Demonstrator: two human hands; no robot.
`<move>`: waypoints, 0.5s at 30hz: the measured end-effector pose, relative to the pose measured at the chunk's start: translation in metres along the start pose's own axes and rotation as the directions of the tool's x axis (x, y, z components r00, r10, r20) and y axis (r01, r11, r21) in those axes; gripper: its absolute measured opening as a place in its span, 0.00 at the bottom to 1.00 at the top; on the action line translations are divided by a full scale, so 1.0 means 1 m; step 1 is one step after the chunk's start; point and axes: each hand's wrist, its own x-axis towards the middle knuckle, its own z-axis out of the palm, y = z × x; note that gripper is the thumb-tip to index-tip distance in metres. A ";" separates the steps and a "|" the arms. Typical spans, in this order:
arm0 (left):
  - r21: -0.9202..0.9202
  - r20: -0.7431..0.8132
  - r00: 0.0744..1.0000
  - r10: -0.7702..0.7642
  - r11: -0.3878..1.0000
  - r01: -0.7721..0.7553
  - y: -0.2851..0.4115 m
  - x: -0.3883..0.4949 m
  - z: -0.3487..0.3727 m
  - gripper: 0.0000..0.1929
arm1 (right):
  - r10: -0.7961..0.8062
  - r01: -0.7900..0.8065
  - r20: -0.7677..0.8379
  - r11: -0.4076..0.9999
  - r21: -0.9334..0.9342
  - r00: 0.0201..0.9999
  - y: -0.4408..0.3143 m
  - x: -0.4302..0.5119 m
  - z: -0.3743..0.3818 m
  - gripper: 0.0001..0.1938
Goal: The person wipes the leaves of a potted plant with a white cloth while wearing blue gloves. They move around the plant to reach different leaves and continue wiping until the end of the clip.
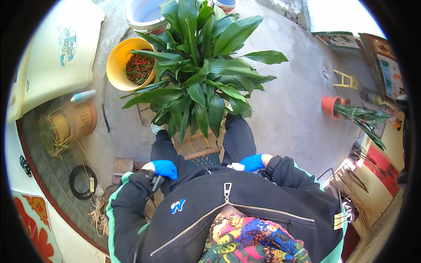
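A large potted plant with broad green leaves [204, 72] stands before me, its foliage reaching over my knees and hiding its pot. My left hand [166, 169], in a blue glove, rests on my left thigh; its fingers are hard to make out. On my right thigh lies my right hand [252, 162], also gloved in blue, holding a crumpled white cloth or tissue [236, 166]. Between my legs shows a wooden-framed seat with green webbing [204, 158].
A yellow bucket [113, 64] holding red and green chili peppers touches the leaves at left. Behind it stands a white tub [144, 14]. A spray can [83, 96] and a planter with thin grass [74, 121] are farther left. Snake plants [361, 115] in an orange pot [330, 107] stand right.
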 end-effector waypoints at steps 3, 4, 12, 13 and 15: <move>0.600 -0.052 0.997 -0.048 0.797 0.070 0.010 0.055 -0.040 0.12 | -0.195 0.189 -0.069 0.978 -0.085 0.978 0.003 0.030 -0.042 0.23; 0.656 -0.155 0.987 0.034 0.751 0.077 0.010 0.071 -0.052 0.11 | -0.160 0.148 -0.194 0.986 -0.078 0.968 -0.003 0.039 -0.061 0.22; 0.683 -0.285 0.868 0.407 0.722 -0.114 0.018 0.152 -0.085 0.14 | -0.539 0.660 -0.454 0.735 0.158 0.709 -0.044 0.028 -0.160 0.32; 0.668 -0.301 0.843 0.445 0.730 -0.147 0.020 0.154 -0.082 0.13 | -0.612 0.777 -0.502 0.583 0.235 0.611 -0.045 0.026 -0.157 0.25; 0.641 -0.297 0.808 0.509 0.733 -0.227 0.022 0.158 -0.078 0.11 | -0.623 0.850 -0.605 0.491 0.189 0.495 -0.043 0.023 -0.154 0.25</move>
